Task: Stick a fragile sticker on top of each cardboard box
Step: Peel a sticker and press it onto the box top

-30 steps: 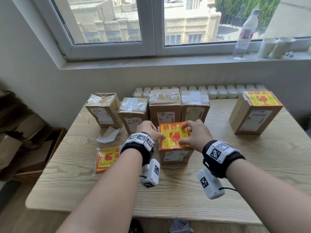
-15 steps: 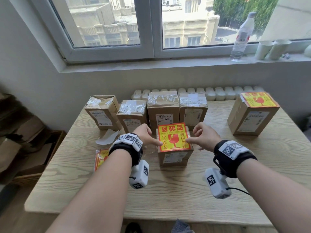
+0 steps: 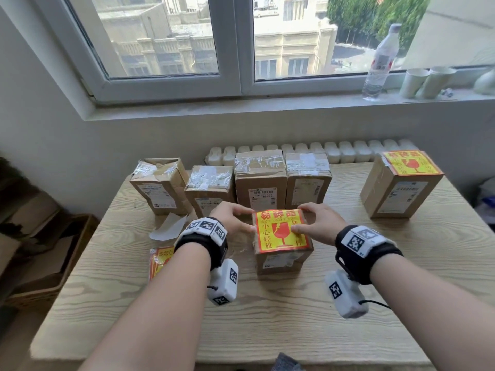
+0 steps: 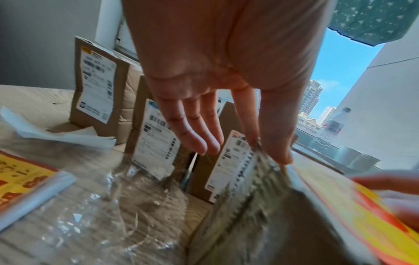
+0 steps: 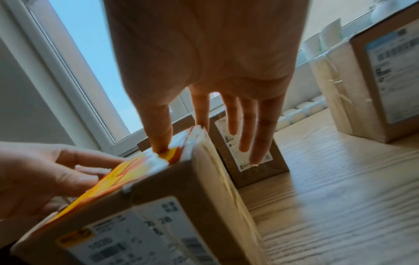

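Note:
A cardboard box [image 3: 282, 261] stands mid-table with a yellow and red fragile sticker [image 3: 278, 235] lying flat on its top. My left hand [image 3: 247, 220] touches the top's left edge with straight thumb and forefinger; in the left wrist view the left hand [image 4: 226, 143] rests on the taped rim. My right hand [image 3: 300, 219] has its thumb pressing on the sticker's right part, and the right wrist view shows this hand [image 5: 204, 143] with straight fingers reaching past the box's [image 5: 181, 206] far right corner. Behind stand several unstickered boxes [image 3: 261, 180]. A stickered box [image 3: 401, 188] stands at the right.
A pack of spare stickers [image 3: 160, 259] in clear plastic and a peeled white backing paper [image 3: 168, 227] lie left of my left wrist. A bottle [image 3: 379, 60] and paper cups [image 3: 426, 81] stand on the sill. An open carton [image 3: 48, 263] sits on the floor, left.
A second ago both hands pressed on the sticker, then drew apart to the box's sides. Now they are back at its top edges, the right thumb on the sticker.

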The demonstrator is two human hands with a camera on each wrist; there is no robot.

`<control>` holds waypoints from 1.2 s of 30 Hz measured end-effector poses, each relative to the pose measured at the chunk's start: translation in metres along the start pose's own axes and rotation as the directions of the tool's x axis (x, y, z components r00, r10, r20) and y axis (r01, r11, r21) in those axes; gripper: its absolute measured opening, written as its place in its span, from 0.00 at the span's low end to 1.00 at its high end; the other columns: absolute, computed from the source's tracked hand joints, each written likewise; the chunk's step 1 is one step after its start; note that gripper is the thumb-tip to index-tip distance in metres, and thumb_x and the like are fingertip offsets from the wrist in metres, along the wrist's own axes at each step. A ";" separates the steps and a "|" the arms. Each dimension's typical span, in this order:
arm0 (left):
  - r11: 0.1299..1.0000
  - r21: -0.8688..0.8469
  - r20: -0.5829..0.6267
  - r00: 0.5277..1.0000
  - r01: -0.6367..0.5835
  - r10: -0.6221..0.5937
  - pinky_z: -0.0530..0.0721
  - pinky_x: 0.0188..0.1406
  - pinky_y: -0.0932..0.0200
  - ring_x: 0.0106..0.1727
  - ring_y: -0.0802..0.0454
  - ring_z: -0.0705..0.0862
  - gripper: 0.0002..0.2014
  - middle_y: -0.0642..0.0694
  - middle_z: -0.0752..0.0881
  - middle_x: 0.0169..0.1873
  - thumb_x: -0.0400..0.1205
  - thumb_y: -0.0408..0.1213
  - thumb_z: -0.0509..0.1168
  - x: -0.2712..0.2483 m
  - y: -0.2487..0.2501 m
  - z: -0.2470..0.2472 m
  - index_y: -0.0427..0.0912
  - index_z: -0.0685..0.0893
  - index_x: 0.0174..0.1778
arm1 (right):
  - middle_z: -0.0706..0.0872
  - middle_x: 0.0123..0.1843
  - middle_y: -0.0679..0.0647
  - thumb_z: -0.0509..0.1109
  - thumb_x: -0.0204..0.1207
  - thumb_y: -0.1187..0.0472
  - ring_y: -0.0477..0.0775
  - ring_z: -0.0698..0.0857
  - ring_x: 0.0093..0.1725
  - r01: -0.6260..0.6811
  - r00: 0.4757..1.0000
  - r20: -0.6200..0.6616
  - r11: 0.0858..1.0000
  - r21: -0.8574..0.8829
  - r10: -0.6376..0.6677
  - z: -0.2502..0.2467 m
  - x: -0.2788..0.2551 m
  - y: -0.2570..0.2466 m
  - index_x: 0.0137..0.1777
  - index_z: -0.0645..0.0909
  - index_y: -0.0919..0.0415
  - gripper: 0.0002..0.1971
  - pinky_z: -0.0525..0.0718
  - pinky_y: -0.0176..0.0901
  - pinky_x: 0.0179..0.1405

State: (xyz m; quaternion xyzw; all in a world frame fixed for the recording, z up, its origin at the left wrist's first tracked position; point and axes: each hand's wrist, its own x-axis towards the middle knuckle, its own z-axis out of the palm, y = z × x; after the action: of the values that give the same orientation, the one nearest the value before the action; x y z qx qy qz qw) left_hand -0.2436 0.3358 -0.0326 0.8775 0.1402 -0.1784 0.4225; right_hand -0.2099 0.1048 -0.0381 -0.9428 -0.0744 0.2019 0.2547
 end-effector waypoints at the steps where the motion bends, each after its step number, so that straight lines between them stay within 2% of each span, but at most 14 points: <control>1: 0.999 -0.030 0.002 1.000 0.014 -0.014 0.85 0.61 0.47 0.63 0.51 0.83 0.29 0.51 0.84 0.60 0.68 0.41 0.81 0.001 -0.001 -0.005 0.55 0.84 0.66 | 0.74 0.73 0.55 0.74 0.70 0.42 0.55 0.76 0.70 -0.009 1.000 -0.020 1.000 0.021 0.010 -0.001 0.001 0.002 0.76 0.69 0.47 0.34 0.78 0.52 0.68; 2: 0.997 -0.071 0.019 0.999 0.036 -0.034 0.87 0.54 0.50 0.60 0.50 0.84 0.30 0.49 0.83 0.58 0.69 0.41 0.80 0.002 -0.001 -0.007 0.53 0.82 0.68 | 0.75 0.73 0.54 0.74 0.71 0.43 0.54 0.77 0.68 -0.023 0.999 -0.026 0.998 0.057 0.024 -0.002 0.002 0.002 0.76 0.69 0.47 0.34 0.81 0.54 0.65; 4: 0.990 -0.117 0.104 0.992 0.084 -0.072 0.89 0.42 0.56 0.54 0.49 0.86 0.28 0.45 0.85 0.56 0.74 0.39 0.76 0.000 0.004 -0.007 0.49 0.79 0.71 | 0.78 0.70 0.53 0.73 0.73 0.45 0.54 0.81 0.62 -0.068 0.998 0.006 0.988 0.140 0.068 0.000 0.002 -0.001 0.77 0.68 0.50 0.32 0.89 0.52 0.49; 6: 0.990 -0.095 0.200 0.976 0.108 -0.087 0.90 0.41 0.57 0.49 0.49 0.88 0.21 0.42 0.88 0.54 0.78 0.38 0.72 -0.003 0.009 -0.002 0.46 0.81 0.69 | 0.80 0.68 0.54 0.72 0.75 0.46 0.54 0.85 0.56 -0.131 0.991 0.049 0.977 0.168 0.124 0.004 0.001 -0.003 0.77 0.69 0.53 0.31 0.91 0.48 0.38; 9: 0.982 -0.126 0.265 0.959 0.141 -0.104 0.91 0.40 0.57 0.45 0.48 0.90 0.17 0.39 0.89 0.53 0.82 0.35 0.68 -0.003 0.013 0.004 0.41 0.81 0.67 | 0.84 0.64 0.56 0.70 0.77 0.45 0.55 0.88 0.52 -0.200 0.979 0.069 0.960 0.194 0.190 0.010 0.000 -0.003 0.74 0.73 0.58 0.29 0.92 0.52 0.41; 12: 0.977 -0.178 0.277 0.959 0.119 -0.067 0.91 0.33 0.58 0.40 0.48 0.91 0.26 0.37 0.87 0.57 0.81 0.31 0.68 0.003 0.020 0.008 0.42 0.71 0.75 | 0.82 0.68 0.56 0.69 0.78 0.49 0.56 0.86 0.55 -0.199 0.980 0.023 0.958 0.205 0.198 0.008 -0.009 -0.001 0.78 0.66 0.51 0.29 0.90 0.48 0.41; 14: 0.986 -0.153 0.267 0.964 0.060 -0.017 0.91 0.36 0.54 0.42 0.44 0.91 0.31 0.37 0.87 0.53 0.81 0.29 0.68 0.007 0.025 0.013 0.50 0.66 0.78 | 0.81 0.68 0.55 0.66 0.81 0.51 0.56 0.88 0.53 -0.165 0.986 0.003 0.971 0.171 0.167 0.004 -0.018 0.002 0.82 0.55 0.41 0.33 0.89 0.46 0.37; 16: 0.995 -0.096 0.268 0.963 -0.004 0.030 0.91 0.41 0.50 0.43 0.42 0.90 0.30 0.38 0.87 0.49 0.81 0.29 0.67 0.007 0.031 0.019 0.55 0.66 0.77 | 0.81 0.65 0.56 0.63 0.83 0.53 0.56 0.89 0.45 -0.151 0.988 0.031 0.979 0.135 0.148 0.001 -0.027 0.004 0.81 0.49 0.34 0.33 0.91 0.49 0.35; 20: 0.990 0.043 0.280 0.953 -0.132 0.115 0.91 0.45 0.48 0.40 0.47 0.90 0.28 0.44 0.84 0.50 0.84 0.30 0.63 0.006 0.038 0.028 0.61 0.68 0.76 | 0.81 0.58 0.54 0.61 0.83 0.56 0.55 0.88 0.48 -0.149 0.988 0.045 0.985 0.086 0.146 -0.002 -0.030 0.006 0.79 0.60 0.39 0.26 0.92 0.52 0.39; 24: 0.977 0.131 0.309 0.943 -0.170 0.122 0.91 0.46 0.49 0.42 0.49 0.88 0.29 0.45 0.84 0.57 0.84 0.28 0.60 0.002 0.049 0.032 0.62 0.69 0.76 | 0.81 0.58 0.54 0.64 0.82 0.58 0.55 0.88 0.48 -0.167 0.984 0.080 0.975 0.146 0.157 -0.006 -0.027 0.010 0.74 0.64 0.45 0.23 0.92 0.51 0.37; 26: 0.974 0.161 0.302 0.947 -0.163 0.108 0.91 0.47 0.47 0.45 0.47 0.89 0.28 0.44 0.84 0.57 0.84 0.28 0.60 0.001 0.054 0.034 0.61 0.72 0.75 | 0.81 0.57 0.53 0.66 0.81 0.58 0.55 0.88 0.48 -0.170 0.983 0.094 0.972 0.164 0.156 -0.009 -0.024 0.015 0.73 0.65 0.46 0.22 0.92 0.50 0.37; 29: 0.993 0.090 0.278 0.959 -0.082 0.054 0.90 0.51 0.45 0.49 0.45 0.89 0.26 0.46 0.82 0.56 0.82 0.26 0.63 0.002 0.058 0.037 0.52 0.75 0.75 | 0.81 0.59 0.54 0.67 0.80 0.57 0.55 0.88 0.49 -0.170 0.982 0.109 0.967 0.187 0.152 -0.014 -0.020 0.023 0.72 0.66 0.47 0.23 0.92 0.50 0.39; 32: 1.000 -0.022 0.261 0.965 -0.006 0.011 0.88 0.53 0.45 0.47 0.44 0.87 0.24 0.47 0.82 0.49 0.82 0.24 0.64 0.004 0.068 0.045 0.43 0.75 0.74 | 0.81 0.57 0.54 0.69 0.79 0.56 0.56 0.87 0.51 -0.154 0.987 0.079 0.973 0.174 0.142 -0.023 -0.017 0.034 0.75 0.65 0.51 0.26 0.91 0.50 0.41; 36: 0.998 -0.065 0.285 0.959 0.003 0.015 0.89 0.51 0.48 0.51 0.43 0.87 0.26 0.44 0.83 0.53 0.79 0.26 0.68 0.007 0.094 0.064 0.42 0.74 0.75 | 0.77 0.44 0.46 0.70 0.78 0.55 0.50 0.84 0.42 -0.157 0.987 0.049 0.972 0.177 0.151 -0.044 -0.016 0.058 0.76 0.65 0.50 0.28 0.84 0.39 0.28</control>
State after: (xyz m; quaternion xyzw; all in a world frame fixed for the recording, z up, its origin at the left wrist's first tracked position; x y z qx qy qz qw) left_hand -0.2124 0.2289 -0.0081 0.8290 0.0810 -0.2970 0.4669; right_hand -0.2035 0.0315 -0.0272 -0.9152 0.0131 0.2435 0.3210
